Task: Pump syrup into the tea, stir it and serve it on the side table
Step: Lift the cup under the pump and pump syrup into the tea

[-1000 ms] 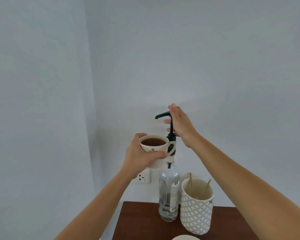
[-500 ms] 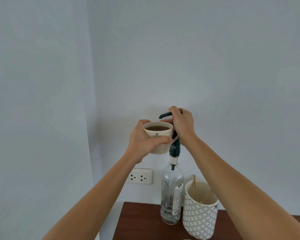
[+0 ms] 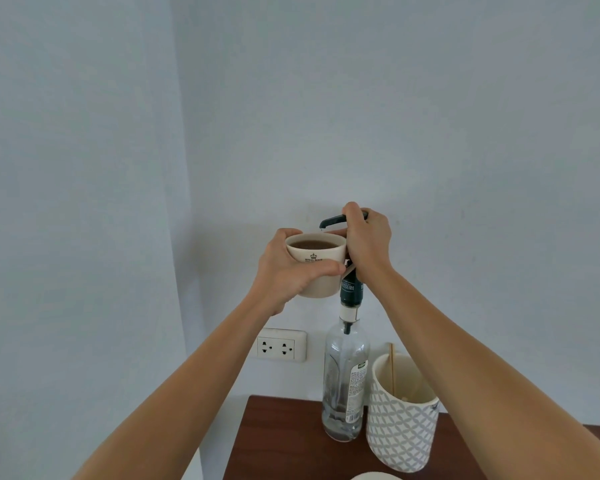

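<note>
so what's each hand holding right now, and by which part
The left hand holds the cup of tea by its side wall, fingers wrapped around it. The right hand grips the syrup bottle's pump head.

Since a second ago your right hand (image 3: 366, 242) closes from an open reach over the black pump head (image 3: 333, 221), while your left hand (image 3: 288, 268) lifts the cup of tea (image 3: 317, 263) until its rim sits just under the spout.
</note>
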`<state>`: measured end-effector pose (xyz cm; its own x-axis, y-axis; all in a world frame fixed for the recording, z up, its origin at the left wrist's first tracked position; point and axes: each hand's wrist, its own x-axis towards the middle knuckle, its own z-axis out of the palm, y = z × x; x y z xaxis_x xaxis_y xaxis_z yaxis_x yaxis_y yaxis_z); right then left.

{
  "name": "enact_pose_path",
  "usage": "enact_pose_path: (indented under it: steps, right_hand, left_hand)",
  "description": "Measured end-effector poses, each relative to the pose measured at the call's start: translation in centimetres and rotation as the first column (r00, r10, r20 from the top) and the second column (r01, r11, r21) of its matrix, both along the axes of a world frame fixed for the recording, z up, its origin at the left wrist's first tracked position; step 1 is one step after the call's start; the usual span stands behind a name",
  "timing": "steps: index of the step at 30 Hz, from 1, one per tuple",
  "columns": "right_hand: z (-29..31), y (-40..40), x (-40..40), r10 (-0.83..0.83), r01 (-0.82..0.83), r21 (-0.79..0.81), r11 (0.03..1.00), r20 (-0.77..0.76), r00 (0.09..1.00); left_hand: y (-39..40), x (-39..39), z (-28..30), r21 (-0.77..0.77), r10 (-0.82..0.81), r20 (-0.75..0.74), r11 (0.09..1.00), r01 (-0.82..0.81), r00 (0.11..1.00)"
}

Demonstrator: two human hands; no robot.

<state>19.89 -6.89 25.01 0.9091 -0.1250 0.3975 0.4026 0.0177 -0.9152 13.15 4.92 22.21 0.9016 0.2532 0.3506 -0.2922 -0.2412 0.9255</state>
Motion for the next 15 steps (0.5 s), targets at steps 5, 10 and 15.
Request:
enact_pose_path:
  steps: [5,10,15]
  right_hand:
    - [-0.17,0.00,0.16,-0.019,0.019,-0.006,1.000,0.015,1.000]
    - [-0.30,0.07,0.27,-0.038,0.037,0.014,0.999,0.019,0.999]
    - [-0.44,0.08,0.29,-0.049,0.048,0.019,0.999,0.017,0.999]
  left_hand:
    - [-0.04,0.11,0.01,0.000,-0.002,-0.004,1.000,0.002,1.000]
    - [0.03,0.15,0.00,0.003,-0.002,-0.005,1.000,0.002,1.000]
    - [0.08,0.17,-0.01,0.016,-0.004,-0.003,1.000,0.004,1.000]
